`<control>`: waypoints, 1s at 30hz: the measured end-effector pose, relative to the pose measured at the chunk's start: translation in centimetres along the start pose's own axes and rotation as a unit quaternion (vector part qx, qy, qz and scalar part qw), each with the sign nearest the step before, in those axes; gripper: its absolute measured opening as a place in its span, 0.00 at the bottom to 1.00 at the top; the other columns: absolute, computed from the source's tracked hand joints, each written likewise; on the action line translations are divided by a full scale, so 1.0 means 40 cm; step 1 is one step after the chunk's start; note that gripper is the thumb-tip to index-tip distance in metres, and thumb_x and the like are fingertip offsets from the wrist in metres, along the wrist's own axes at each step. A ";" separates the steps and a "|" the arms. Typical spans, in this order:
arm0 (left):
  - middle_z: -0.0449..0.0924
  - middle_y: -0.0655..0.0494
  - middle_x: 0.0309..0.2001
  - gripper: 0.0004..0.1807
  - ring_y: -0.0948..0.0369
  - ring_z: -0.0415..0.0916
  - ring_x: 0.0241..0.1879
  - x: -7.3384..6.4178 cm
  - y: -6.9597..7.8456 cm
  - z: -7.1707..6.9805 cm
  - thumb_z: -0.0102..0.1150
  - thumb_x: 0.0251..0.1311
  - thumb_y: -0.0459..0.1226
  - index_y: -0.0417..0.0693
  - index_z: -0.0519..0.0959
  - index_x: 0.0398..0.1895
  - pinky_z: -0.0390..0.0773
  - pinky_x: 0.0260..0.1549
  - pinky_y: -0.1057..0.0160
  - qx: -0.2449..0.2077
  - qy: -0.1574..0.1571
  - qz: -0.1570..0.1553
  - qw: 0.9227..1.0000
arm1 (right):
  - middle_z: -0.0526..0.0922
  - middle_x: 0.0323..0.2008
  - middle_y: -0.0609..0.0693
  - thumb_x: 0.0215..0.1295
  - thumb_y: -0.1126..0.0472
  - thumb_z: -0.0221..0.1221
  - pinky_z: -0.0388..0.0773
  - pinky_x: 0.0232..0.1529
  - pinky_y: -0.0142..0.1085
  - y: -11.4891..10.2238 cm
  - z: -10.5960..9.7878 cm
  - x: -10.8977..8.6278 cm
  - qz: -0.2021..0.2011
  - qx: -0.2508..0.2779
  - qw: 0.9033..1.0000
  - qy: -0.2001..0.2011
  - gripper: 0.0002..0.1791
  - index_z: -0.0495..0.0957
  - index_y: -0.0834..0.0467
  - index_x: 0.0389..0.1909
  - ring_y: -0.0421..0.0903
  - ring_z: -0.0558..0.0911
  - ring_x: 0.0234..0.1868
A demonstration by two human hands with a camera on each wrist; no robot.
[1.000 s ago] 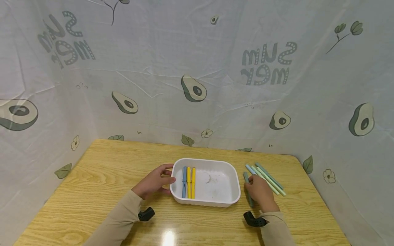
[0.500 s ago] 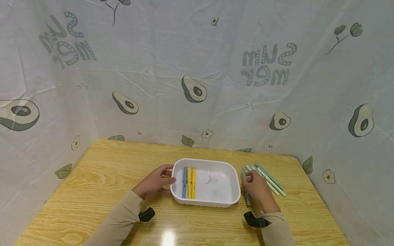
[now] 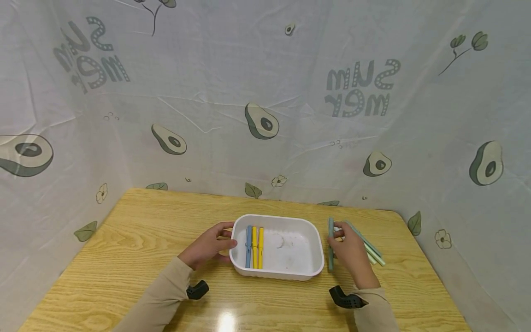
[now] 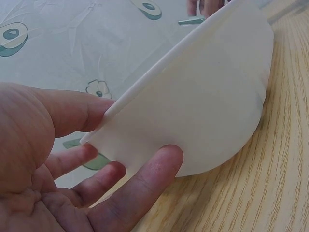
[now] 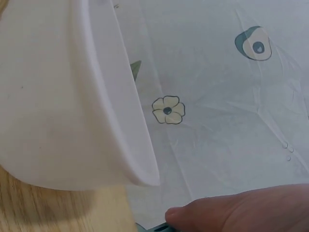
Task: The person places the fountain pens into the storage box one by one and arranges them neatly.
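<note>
My left hand [image 3: 210,244] holds the left end of a white plastic tray [image 3: 292,253], thumb hooked over the rim and fingers against the outer wall; the left wrist view shows this grip on the tray wall [image 4: 203,101]. Inside, along the left side, lie one blue pen [image 3: 249,246] and two yellow pens [image 3: 260,249]. Just right of the tray, my right hand [image 3: 350,251] pinches a slim grey-green pen-like stick [image 3: 330,226], which points away from me. The right wrist view shows only my thumb [image 5: 231,208] and a sliver of the stick [image 5: 163,227].
Pale green sticks [image 3: 377,257] and a darker green stick [image 3: 365,237] lie beyond the right hand, partly hidden by it. A wooden table [image 3: 265,302] carries everything. A printed curtain [image 3: 207,69] hangs along its back and sides.
My right hand has moved slightly away from me and left with the grey-green stick, which now stands straighter alongside the tray. The left hand and tray have stayed put.
</note>
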State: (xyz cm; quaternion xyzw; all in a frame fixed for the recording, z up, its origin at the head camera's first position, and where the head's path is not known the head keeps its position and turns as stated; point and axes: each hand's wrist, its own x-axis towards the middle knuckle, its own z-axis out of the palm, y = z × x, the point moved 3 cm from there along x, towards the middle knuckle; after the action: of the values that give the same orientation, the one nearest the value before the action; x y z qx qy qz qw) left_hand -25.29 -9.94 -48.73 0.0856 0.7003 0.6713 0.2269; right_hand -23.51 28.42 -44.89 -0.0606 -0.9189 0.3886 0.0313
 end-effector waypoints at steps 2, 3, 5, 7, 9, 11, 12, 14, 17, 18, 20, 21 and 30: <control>0.66 0.33 0.62 0.34 0.45 0.79 0.51 -0.001 0.003 0.001 0.60 0.73 0.32 0.41 0.60 0.78 0.89 0.42 0.46 0.003 0.000 0.002 1.000 | 0.79 0.51 0.62 0.73 0.64 0.61 0.88 0.32 0.39 -0.005 -0.002 0.000 0.004 0.012 1.000 0.008 0.28 0.68 0.62 0.71 0.52 0.82 0.41; 0.67 0.33 0.61 0.34 0.45 0.80 0.51 -0.002 0.004 0.001 0.60 0.73 0.32 0.40 0.60 0.78 0.89 0.42 0.46 0.004 0.000 0.003 1.000 | 0.79 0.51 0.62 0.73 0.64 0.62 0.88 0.32 0.39 -0.008 -0.003 0.000 0.004 0.016 1.000 0.014 0.29 0.67 0.61 0.72 0.52 0.82 0.42; 0.67 0.33 0.61 0.34 0.46 0.80 0.51 -0.003 0.005 0.002 0.59 0.73 0.31 0.40 0.60 0.78 0.89 0.42 0.46 0.007 0.000 0.005 1.000 | 0.78 0.52 0.61 0.73 0.64 0.62 0.88 0.33 0.38 -0.013 -0.005 0.000 -0.001 0.024 0.999 0.023 0.30 0.66 0.60 0.73 0.52 0.81 0.43; 0.67 0.34 0.60 0.33 0.46 0.80 0.50 -0.003 0.006 0.002 0.59 0.73 0.31 0.40 0.60 0.78 0.89 0.42 0.46 0.008 0.001 0.005 1.000 | 0.78 0.53 0.60 0.73 0.63 0.62 0.88 0.33 0.37 -0.019 -0.008 -0.001 -0.008 0.028 0.999 0.031 0.31 0.65 0.58 0.75 0.52 0.80 0.44; 0.68 0.34 0.60 0.33 0.46 0.80 0.50 -0.001 0.006 0.002 0.58 0.73 0.31 0.39 0.60 0.78 0.89 0.42 0.46 0.008 0.001 0.004 1.000 | 0.78 0.54 0.60 0.74 0.63 0.62 0.87 0.33 0.35 -0.025 -0.012 -0.002 -0.016 0.031 0.999 0.038 0.32 0.64 0.57 0.76 0.52 0.81 0.45; 0.68 0.34 0.60 0.33 0.46 0.80 0.50 0.000 0.006 0.001 0.58 0.74 0.31 0.40 0.60 0.78 0.89 0.42 0.47 0.007 0.002 0.003 1.000 | 0.79 0.54 0.60 0.74 0.63 0.62 0.86 0.33 0.33 -0.032 -0.015 -0.004 -0.023 0.032 0.998 0.045 0.33 0.63 0.56 0.76 0.53 0.81 0.47; 0.68 0.34 0.60 0.33 0.46 0.80 0.50 0.000 0.005 0.001 0.58 0.74 0.31 0.40 0.60 0.78 0.89 0.42 0.47 0.007 0.002 0.002 1.000 | 0.79 0.54 0.60 0.74 0.62 0.62 0.86 0.34 0.33 -0.034 -0.017 -0.005 -0.027 0.033 0.998 0.049 0.33 0.63 0.56 0.76 0.53 0.82 0.48; 0.67 0.33 0.61 0.33 0.46 0.80 0.50 0.000 0.005 0.001 0.58 0.74 0.31 0.40 0.60 0.78 0.89 0.42 0.47 0.007 0.002 0.003 1.000 | 0.79 0.54 0.59 0.74 0.62 0.62 0.85 0.34 0.32 -0.040 -0.020 -0.006 -0.032 0.038 0.997 0.055 0.33 0.62 0.56 0.77 0.54 0.82 0.49; 0.67 0.33 0.62 0.33 0.46 0.80 0.50 0.001 0.004 0.000 0.58 0.73 0.31 0.40 0.60 0.78 0.89 0.42 0.47 0.007 0.001 0.004 1.000 | 0.78 0.54 0.59 0.74 0.63 0.62 0.86 0.35 0.32 -0.046 -0.023 -0.009 -0.037 0.047 0.996 0.061 0.34 0.62 0.55 0.77 0.55 0.82 0.51; 0.67 0.32 0.62 0.33 0.46 0.80 0.51 0.001 0.004 0.000 0.58 0.73 0.31 0.40 0.60 0.78 0.89 0.42 0.46 0.007 0.001 0.004 1.000 | 0.78 0.54 0.60 0.74 0.63 0.62 0.86 0.35 0.32 -0.048 -0.023 -0.011 -0.039 0.050 0.996 0.062 0.35 0.61 0.55 0.78 0.55 0.83 0.51; 0.67 0.32 0.62 0.33 0.46 0.80 0.51 0.000 0.004 0.000 0.58 0.73 0.31 0.40 0.60 0.78 0.89 0.43 0.46 0.008 0.000 0.005 1.000 | 0.78 0.54 0.59 0.74 0.63 0.62 0.87 0.35 0.32 -0.050 -0.023 -0.011 -0.045 0.053 0.995 0.065 0.36 0.60 0.55 0.79 0.56 0.83 0.51; 0.67 0.32 0.62 0.33 0.46 0.80 0.51 0.001 0.004 0.000 0.58 0.73 0.31 0.40 0.60 0.78 0.89 0.43 0.46 0.007 0.000 0.005 1.000 | 0.79 0.54 0.59 0.74 0.63 0.62 0.87 0.35 0.32 -0.052 -0.023 -0.012 -0.051 0.051 0.995 0.068 0.36 0.59 0.54 0.79 0.56 0.83 0.51; 0.66 0.32 0.62 0.33 0.46 0.80 0.51 0.000 0.003 -0.001 0.59 0.73 0.31 0.39 0.60 0.78 0.89 0.42 0.47 0.008 -0.002 0.008 1.000 | 0.78 0.56 0.61 0.74 0.64 0.61 0.86 0.35 0.36 -0.066 -0.025 -0.015 -0.125 0.031 0.987 0.092 0.42 0.52 0.50 0.83 0.58 0.83 0.51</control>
State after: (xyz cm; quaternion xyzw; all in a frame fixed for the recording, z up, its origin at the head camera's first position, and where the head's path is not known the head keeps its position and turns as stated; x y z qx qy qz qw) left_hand -25.31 -9.96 -48.61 0.0948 0.7043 0.6675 0.2223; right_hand -23.04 27.24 -42.30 0.0201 -0.9001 0.4022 0.1663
